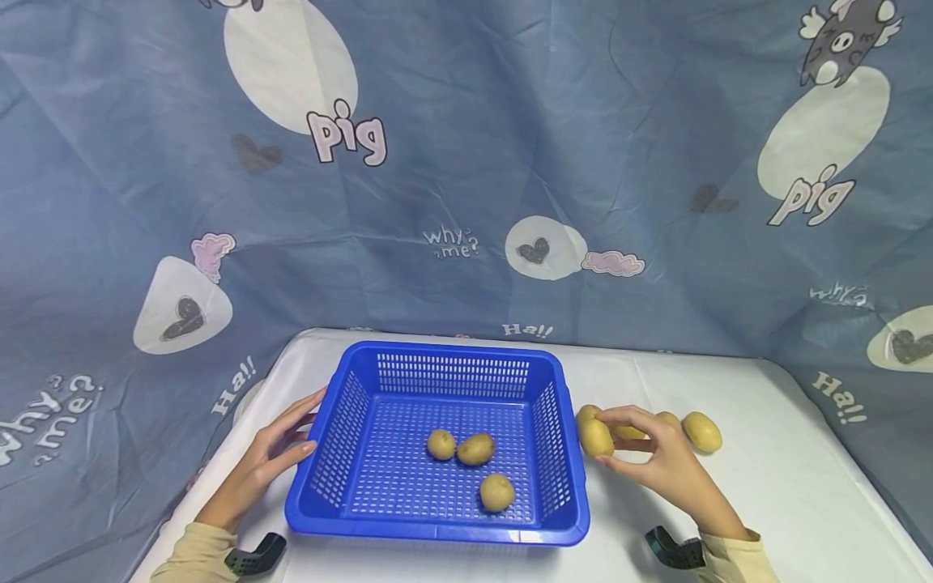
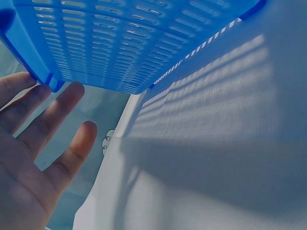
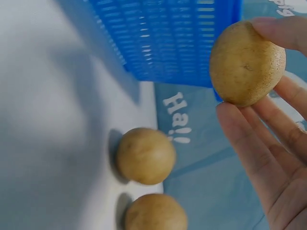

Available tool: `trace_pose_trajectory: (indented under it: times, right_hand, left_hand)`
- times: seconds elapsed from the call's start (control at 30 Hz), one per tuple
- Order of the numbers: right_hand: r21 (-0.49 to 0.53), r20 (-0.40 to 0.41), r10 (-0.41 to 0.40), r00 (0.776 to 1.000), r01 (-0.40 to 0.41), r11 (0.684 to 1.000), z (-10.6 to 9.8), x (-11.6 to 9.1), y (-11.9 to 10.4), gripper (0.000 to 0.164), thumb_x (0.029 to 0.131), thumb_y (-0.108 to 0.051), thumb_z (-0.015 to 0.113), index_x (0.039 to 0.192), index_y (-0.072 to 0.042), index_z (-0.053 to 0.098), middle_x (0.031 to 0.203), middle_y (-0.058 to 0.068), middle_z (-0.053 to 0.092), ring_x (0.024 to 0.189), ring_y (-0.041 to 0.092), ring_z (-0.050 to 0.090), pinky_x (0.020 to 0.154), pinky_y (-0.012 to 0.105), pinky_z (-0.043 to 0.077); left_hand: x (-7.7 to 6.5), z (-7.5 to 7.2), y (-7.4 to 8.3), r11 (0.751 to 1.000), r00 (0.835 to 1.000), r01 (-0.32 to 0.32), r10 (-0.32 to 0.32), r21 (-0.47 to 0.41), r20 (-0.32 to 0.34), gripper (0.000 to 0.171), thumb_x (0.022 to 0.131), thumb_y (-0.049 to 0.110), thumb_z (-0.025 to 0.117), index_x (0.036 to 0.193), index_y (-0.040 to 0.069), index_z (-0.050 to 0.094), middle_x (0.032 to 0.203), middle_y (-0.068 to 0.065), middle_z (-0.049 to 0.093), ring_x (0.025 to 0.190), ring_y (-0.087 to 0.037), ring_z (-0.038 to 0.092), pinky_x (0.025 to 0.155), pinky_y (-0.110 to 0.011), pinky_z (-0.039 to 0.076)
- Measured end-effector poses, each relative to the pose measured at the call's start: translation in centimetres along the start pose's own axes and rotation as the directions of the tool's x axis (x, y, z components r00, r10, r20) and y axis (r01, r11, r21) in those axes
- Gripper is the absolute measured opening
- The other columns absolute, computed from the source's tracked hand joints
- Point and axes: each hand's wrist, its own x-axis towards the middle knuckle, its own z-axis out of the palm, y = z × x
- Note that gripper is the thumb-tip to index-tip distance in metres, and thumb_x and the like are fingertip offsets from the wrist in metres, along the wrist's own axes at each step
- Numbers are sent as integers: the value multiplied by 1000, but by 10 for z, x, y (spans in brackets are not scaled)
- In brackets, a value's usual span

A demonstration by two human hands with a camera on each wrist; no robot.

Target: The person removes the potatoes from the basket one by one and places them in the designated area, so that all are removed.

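Note:
A blue plastic basket (image 1: 437, 532) with slotted walls stands on the white table, and three potatoes lie in it: a small round one (image 1: 440, 444), a longer one (image 1: 476, 449) and another (image 1: 497, 492) nearer the front. My left hand (image 1: 266, 457) is at the basket's left rim. Its fingers look mostly straight in the left wrist view, with fingertips touching the rim. Just outside the right rim, my right hand (image 1: 656, 453) pinches a potato (image 3: 247, 64) between thumb and fingertips, raised above the table in the right wrist view.
More potatoes lie on the table right of the basket, one (image 1: 702, 431) farthest right and others partly hidden behind the right hand. A blue printed cloth (image 1: 437, 162) hangs behind the white table (image 1: 773, 486) and along its sides.

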Motion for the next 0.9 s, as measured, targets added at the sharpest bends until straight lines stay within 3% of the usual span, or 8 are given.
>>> trace_pose_trajectory:
  times: [0.27, 0.9]
  right_hand:
    - [-33, 39, 91, 995, -89, 995, 1, -14, 10, 53, 74, -1, 90, 122, -11, 70, 120, 12, 71, 104, 0, 68, 77, 29, 64]
    - [-46, 181, 115, 977, -109, 993, 6, -29, 29, 52, 76, -5, 90, 123, -6, 68, 119, 14, 70, 109, -5, 62, 74, 26, 63]
  left_hand:
    - [1, 0, 2, 1000, 1000, -2, 2, 12, -2, 65, 100, 1, 54, 161, 9, 35, 165, -6, 40, 133, 4, 51, 103, -10, 44]
    - [0, 1, 5, 1000, 1000, 14, -14, 17, -5, 65, 100, 3, 53, 161, 12, 35, 165, -12, 39, 133, 4, 52, 103, -11, 44]
